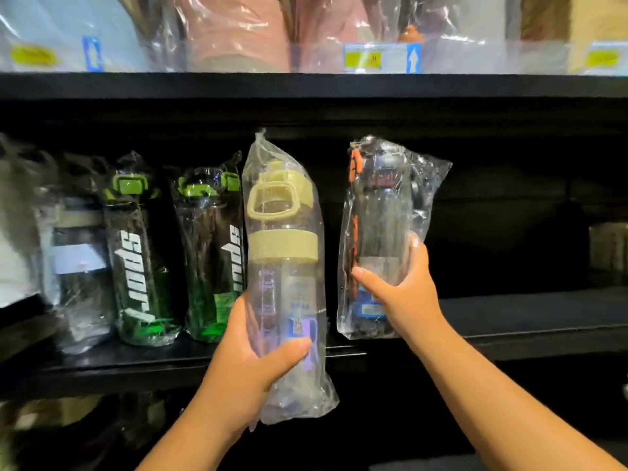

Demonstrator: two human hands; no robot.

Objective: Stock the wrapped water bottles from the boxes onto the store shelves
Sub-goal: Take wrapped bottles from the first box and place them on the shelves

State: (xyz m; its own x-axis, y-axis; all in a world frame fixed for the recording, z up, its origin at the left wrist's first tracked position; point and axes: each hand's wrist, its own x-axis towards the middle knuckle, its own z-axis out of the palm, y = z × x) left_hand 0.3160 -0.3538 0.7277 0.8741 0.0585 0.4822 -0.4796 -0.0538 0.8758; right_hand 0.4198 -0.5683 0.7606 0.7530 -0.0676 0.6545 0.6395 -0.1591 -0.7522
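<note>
Through the head camera we see our left hand (pixel 253 363) gripping a wrapped beige-lidded bottle (pixel 283 266) upright at the front edge of the black shelf (pixel 530 317). Our right hand (pixel 404 290) grips a wrapped dark bottle with orange trim (pixel 380 215) standing on the shelf. Two green-lidded bottles (pixel 142 253) stand left.

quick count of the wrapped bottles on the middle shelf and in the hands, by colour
Green trim bottles, on the shelf: 2
Yellow lid bottle, in the left hand: 1
Orange trim bottle, in the right hand: 1
Blurred bottle at far left, colour unclear: 1
Total: 5
</note>
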